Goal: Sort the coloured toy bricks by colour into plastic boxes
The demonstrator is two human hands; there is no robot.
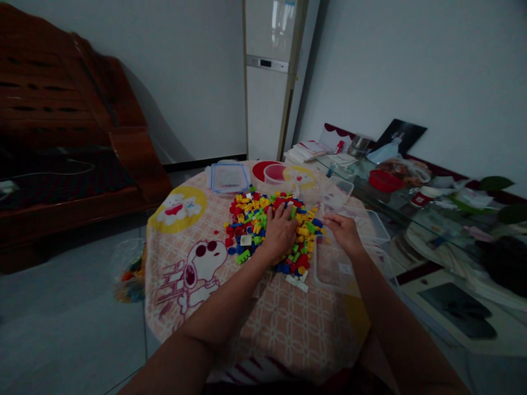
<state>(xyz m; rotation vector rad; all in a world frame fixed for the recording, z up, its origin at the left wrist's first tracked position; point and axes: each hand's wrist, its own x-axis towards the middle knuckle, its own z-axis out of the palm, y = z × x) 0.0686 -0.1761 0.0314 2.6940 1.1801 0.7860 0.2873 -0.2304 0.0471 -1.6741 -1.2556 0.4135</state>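
Note:
A heap of small plastic building bricks (251,219) in red, yellow, blue and green lies on a cartoon-print tablecloth (197,263). My left hand (280,230) rests palm down on the middle of the heap, fingers stretched out over the bricks. My right hand (343,230) hovers at the heap's right edge with fingers curled; what it holds, if anything, is too small to make out. It is above a clear plastic container (329,269) at the right front.
A blue-rimmed lid (228,177) and clear tubs (275,174) stand behind the heap. A glass table (432,219) cluttered with papers and dishes runs along the right. A wooden sofa (74,142) is at left, a tall appliance (272,77) behind. A bag of bricks (129,274) lies on the floor.

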